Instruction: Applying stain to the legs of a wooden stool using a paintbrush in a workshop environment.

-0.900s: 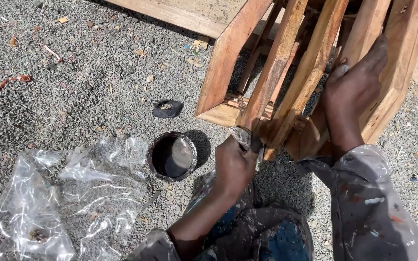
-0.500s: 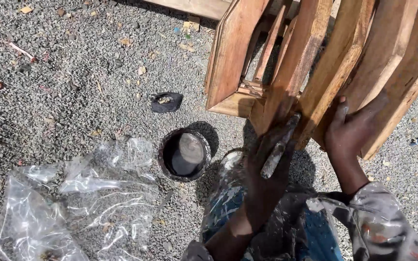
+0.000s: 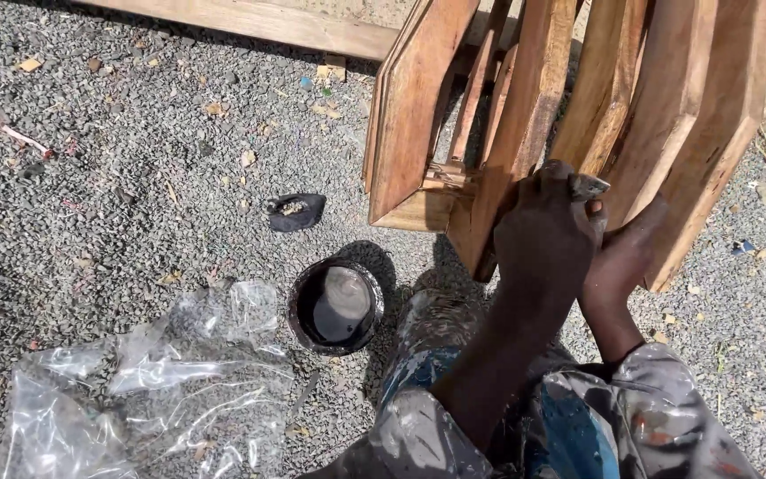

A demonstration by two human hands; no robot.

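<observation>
1. The left hand (image 3: 543,235) is curled tight around a small brush (image 3: 589,186). Only the grey tip of the brush peeks out. It is pressed against a slat of the wooden frame (image 3: 525,115).
2. The right hand (image 3: 627,253) sits just behind the left one, with fingers flat under a slat. It looks like it steadies the wood so it does not wobble. It holds nothing else.
3. The wooden frame leans tilted on the gravel ground (image 3: 135,133), so its slats are easy to reach.
4. A round tin of dark liquid (image 3: 336,306) stands open near the knees, close for dipping.
5. A crumpled clear plastic bag (image 3: 152,390) lies beside the tin. A small dark lid (image 3: 295,212) lies a bit farther off.
</observation>
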